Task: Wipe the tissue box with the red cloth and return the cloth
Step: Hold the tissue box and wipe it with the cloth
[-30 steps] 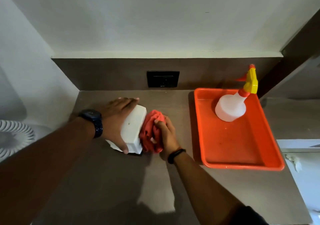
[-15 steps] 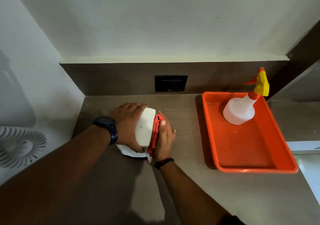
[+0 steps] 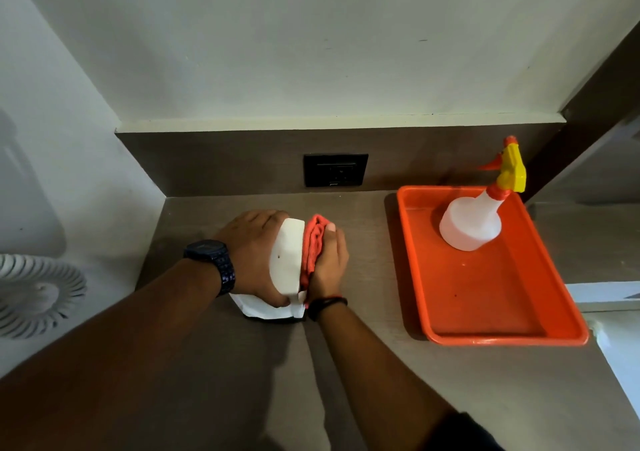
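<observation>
The white tissue box stands tilted on the brown counter, left of centre, with a white tissue sheet sticking out under it. My left hand, with a dark watch on the wrist, grips the box from its left side. My right hand presses the folded red cloth flat against the box's right side. Most of the cloth is hidden between palm and box.
An orange tray lies to the right on the counter, holding a white spray bottle with a yellow and orange trigger. A black wall socket sits behind. A white round fan is at the far left.
The right hand has flattened the bunched cloth against the box's right side and slid it towards the far end. The left hand keeps hold of the box, now tilted more upright.
</observation>
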### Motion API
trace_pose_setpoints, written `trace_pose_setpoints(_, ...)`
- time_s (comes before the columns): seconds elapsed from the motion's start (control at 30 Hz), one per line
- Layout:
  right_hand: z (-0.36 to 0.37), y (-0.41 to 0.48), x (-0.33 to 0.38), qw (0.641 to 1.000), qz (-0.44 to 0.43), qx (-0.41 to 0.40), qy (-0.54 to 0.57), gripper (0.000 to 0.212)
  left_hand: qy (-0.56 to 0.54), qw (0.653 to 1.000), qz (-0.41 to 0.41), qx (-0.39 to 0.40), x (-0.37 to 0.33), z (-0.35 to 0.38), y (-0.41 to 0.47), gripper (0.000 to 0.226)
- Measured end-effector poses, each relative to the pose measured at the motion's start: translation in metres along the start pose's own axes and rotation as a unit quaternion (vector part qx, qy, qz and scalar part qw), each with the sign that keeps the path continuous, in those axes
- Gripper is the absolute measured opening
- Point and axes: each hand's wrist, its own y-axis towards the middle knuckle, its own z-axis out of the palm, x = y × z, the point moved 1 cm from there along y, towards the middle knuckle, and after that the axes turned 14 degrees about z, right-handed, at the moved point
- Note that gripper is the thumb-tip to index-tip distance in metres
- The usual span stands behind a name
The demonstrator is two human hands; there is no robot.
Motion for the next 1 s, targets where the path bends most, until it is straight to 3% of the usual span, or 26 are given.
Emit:
trace_pose_setpoints(0.17, -0.01, -0.004, -0.016, 0.999, 0.027, 0.025, -0.016, 0.026, -0.002, 1.0, 0.002, 0.005, -0.001, 0.0, 0.0, 0.131)
trace_pose_setpoints(0.27, -0.015, -0.025, -0.035, 0.998, 0.065, 0.014, 0.013, 0.035, -0.002, 1.0, 0.004, 0.003, -0.001, 0.001, -0.001, 0.129)
trace_pose_setpoints(0.37, -0.008, -0.03, -0.021, 0.999, 0.024, 0.01, 0.023, 0.045, -0.01, 1.0, 0.001, 0.0, -0.001, 0.001, -0.001, 0.126)
trace_pose_setpoints(0.47, -0.001, -0.018, 0.002, 0.998, -0.04, 0.011, -0.045, 0.058, -0.006, 1.0, 0.006, -0.005, -0.001, 0.0, 0.0, 0.123)
trace_pose_setpoints(0.73, -0.013, -0.026, -0.028, 0.998, 0.006, 0.038, -0.043, 0.04, 0.002, 1.0, 0.004, 0.015, -0.004, -0.001, 0.0, 0.129)
trace_pose_setpoints(0.9, -0.008, -0.037, -0.019, 0.997, -0.063, 0.031, -0.038, 0.049, -0.008, 0.999, 0.023, 0.037, -0.003, -0.007, 0.002, 0.119)
trace_pose_setpoints(1.0, -0.004, -0.021, -0.001, 0.994, -0.065, 0.052, -0.066, 0.037, -0.014, 1.0, 0.003, 0.023, -0.007, -0.009, -0.001, 0.118)
